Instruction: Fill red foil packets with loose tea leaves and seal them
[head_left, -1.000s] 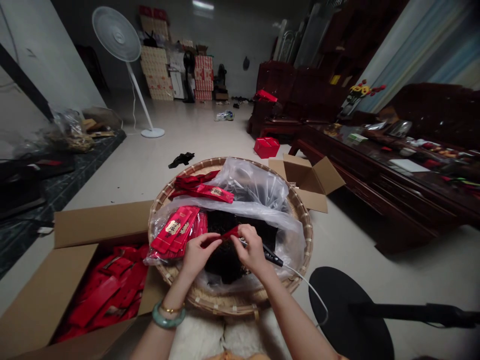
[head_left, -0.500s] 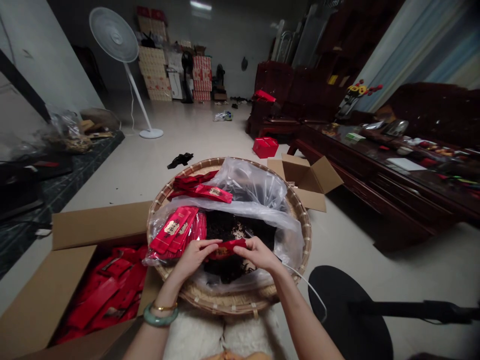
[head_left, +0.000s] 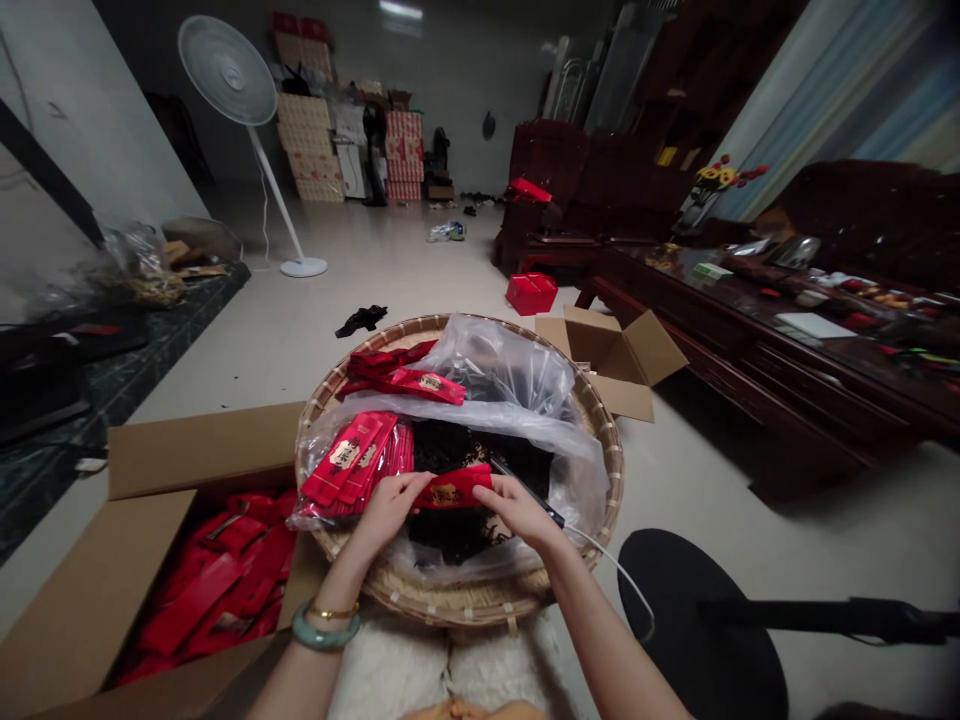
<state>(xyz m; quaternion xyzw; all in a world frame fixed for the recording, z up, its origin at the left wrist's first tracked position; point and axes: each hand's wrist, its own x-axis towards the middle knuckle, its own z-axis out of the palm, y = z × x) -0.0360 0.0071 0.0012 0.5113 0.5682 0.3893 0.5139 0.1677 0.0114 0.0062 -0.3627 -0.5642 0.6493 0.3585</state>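
Between my two hands I hold a small red packet (head_left: 456,488) with gold print, one end in each. My left hand (head_left: 394,508) pinches its left end, and my right hand (head_left: 517,508) grips its right end. Below it, dark loose leaves (head_left: 446,535), which look like tea, lie in a clear plastic bag (head_left: 577,480) inside a round woven bamboo tray (head_left: 611,440). A stack of flat red packets (head_left: 349,460) sits left of the leaves. More red packets (head_left: 427,385) lie on the bag's far side. A dark tool with a white cord (head_left: 551,512) rests by my right hand.
An open cardboard box (head_left: 202,450) full of red packets stands at left. Another open box (head_left: 615,350) is beyond the tray at right, near a dark wooden table (head_left: 750,360). A black round base (head_left: 697,620) is on the floor at right; a white fan (head_left: 229,75) stands far left.
The packet has turned so its printed face shows more, and its right end is raised slightly. The dark tool beside my right hand is now more visible.
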